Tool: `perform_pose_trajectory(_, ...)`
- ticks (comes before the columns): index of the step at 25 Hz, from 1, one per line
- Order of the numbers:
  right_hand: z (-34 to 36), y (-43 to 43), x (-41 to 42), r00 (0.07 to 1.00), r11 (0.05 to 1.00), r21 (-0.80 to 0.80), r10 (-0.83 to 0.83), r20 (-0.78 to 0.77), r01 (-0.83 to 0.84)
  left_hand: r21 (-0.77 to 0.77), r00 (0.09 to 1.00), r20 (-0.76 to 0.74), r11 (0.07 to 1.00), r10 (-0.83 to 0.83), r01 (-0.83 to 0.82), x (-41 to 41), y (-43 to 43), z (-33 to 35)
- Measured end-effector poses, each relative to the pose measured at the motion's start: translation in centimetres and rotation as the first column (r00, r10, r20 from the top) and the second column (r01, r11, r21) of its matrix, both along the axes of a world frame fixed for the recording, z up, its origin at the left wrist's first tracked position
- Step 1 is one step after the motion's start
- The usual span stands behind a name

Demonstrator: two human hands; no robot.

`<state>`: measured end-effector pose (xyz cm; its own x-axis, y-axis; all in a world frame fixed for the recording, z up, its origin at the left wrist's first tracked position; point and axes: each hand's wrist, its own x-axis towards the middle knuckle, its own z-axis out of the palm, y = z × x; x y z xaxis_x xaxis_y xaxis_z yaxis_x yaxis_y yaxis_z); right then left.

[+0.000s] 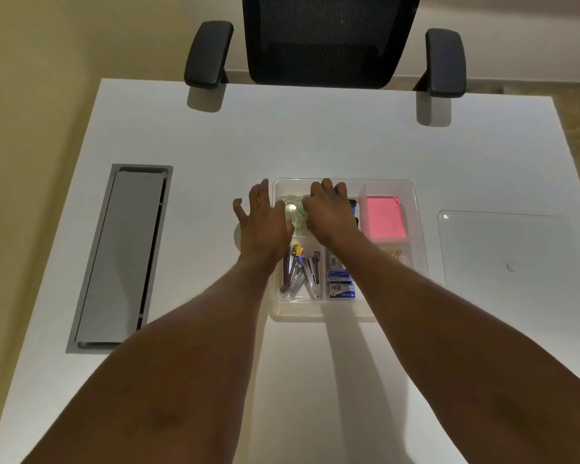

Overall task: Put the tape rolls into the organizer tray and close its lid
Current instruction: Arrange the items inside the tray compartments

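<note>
Seen from the head camera, writing shows only on the small blue-and-white boxes (341,282) in the near middle compartment of the organizer tray (412,192), and it is too small to read.

The tray is clear plastic and sits at the middle of the white table (315,135), split into compartments. Its far-left compartment holds the clear tape rolls (294,209), lying close together and partly hidden under both hands. The near-left compartment holds metal staplers and clips (302,274) piled loosely. A pink pad of sticky notes (384,217) lies in the far-right compartment, and a few coloured paper clips (397,254) lie in the near-right one. The tray is uncovered; its clear lid (503,249) lies flat on the table just to the right of it, apart from the tray.

The left hand (263,226) lies over the tray's left wall with fingers spread and loose, gripping nothing that can be seen. The right hand (330,214) is over the far-left compartment, fingers curled down at the tape rolls; whether it grips one cannot be told.

A grey cable hatch (121,256) is set into the table well to the left. A black office chair (329,38) stands at the far edge.
</note>
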<state>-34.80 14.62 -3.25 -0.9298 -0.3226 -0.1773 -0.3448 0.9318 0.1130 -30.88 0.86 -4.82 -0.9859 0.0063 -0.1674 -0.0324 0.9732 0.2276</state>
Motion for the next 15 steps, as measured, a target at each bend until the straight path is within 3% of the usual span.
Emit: perform_pose_trajectory(15, 0.1, 0.7, 1.3, 1.0, 0.995, -0.099, -0.014, 0.019, 0.016, 0.07, 0.979, 0.09, 0.979, 0.185, -0.191, -0.7, 2.4, -0.5)
